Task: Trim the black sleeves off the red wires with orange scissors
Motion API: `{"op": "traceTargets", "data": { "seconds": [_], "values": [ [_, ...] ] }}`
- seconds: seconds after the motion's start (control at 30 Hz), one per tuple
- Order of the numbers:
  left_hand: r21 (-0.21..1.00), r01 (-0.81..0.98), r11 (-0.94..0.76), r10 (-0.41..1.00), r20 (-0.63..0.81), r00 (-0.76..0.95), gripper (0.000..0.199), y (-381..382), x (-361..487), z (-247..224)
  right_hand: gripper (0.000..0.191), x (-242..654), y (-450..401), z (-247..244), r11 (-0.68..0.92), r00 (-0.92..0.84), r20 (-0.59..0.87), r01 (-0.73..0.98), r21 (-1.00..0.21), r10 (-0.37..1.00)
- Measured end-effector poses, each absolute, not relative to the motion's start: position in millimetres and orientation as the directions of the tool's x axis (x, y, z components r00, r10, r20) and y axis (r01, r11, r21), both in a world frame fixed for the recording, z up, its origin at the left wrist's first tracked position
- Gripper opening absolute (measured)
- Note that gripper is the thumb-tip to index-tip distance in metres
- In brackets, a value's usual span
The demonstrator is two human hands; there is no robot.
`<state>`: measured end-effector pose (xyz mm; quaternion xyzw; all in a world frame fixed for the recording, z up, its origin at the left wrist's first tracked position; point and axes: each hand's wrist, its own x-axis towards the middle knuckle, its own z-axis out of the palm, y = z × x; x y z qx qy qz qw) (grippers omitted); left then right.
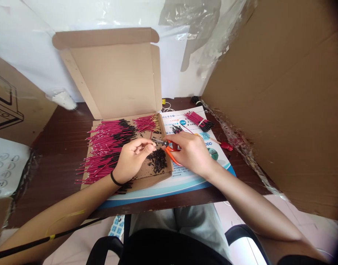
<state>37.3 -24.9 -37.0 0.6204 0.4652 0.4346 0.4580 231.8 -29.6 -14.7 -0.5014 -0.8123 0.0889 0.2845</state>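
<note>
My left hand (pixel 136 156) is closed in a pinch over the open cardboard box, at the jaws of the tool. A thin red wire (pixel 150 135) shows just above its fingertips; the pinched part is mostly hidden. My right hand (pixel 191 151) is wrapped round small orange-handled pliers (pixel 172 155), whose grey jaws point left at my left fingers. Red wires with black ends (pixel 106 143) lie in rows in the box's left side. A smaller bunch of red wires with gold-coloured tips (pixel 143 124) rests at the back. Below the jaws is a pile of short black pieces (pixel 158 160).
The box lid (pixel 116 73) stands upright behind. On the printed sheet (pixel 191 176) lie a banded bundle of red and black wires (pixel 200 121) and several black-ended wires (pixel 177 129). A large cardboard panel (pixel 281 103) walls the right. A white bundle (pixel 64 100) sits at back left.
</note>
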Motion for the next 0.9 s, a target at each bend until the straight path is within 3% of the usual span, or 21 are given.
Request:
{"op": "traceTargets", "data": {
  "seconds": [0.37, 0.63, 0.9],
  "values": [
    [0.964, 0.226, -0.139, 0.98, 0.102, 0.171, 0.027, -25.2, 37.8, -33.9, 0.024, 230.1, -31.3, -15.1, 0.518, -0.408, 0.336, 0.767, -0.378, 0.849],
    [0.96, 0.229, -0.163, 0.978, 0.126, 0.167, 0.026, -24.8, 37.7, -34.5, 0.023, 229.6, -32.6, -14.6, 0.514, -0.41, 0.318, 0.755, -0.408, 0.855],
    [0.97, 0.163, -0.182, 0.971, 0.151, 0.186, 0.021, -25.3, 37.6, -36.8, 0.026, 232.1, -31.2, -12.4, 0.538, -0.385, 0.396, 0.73, -0.422, 0.834]
  ]
}}
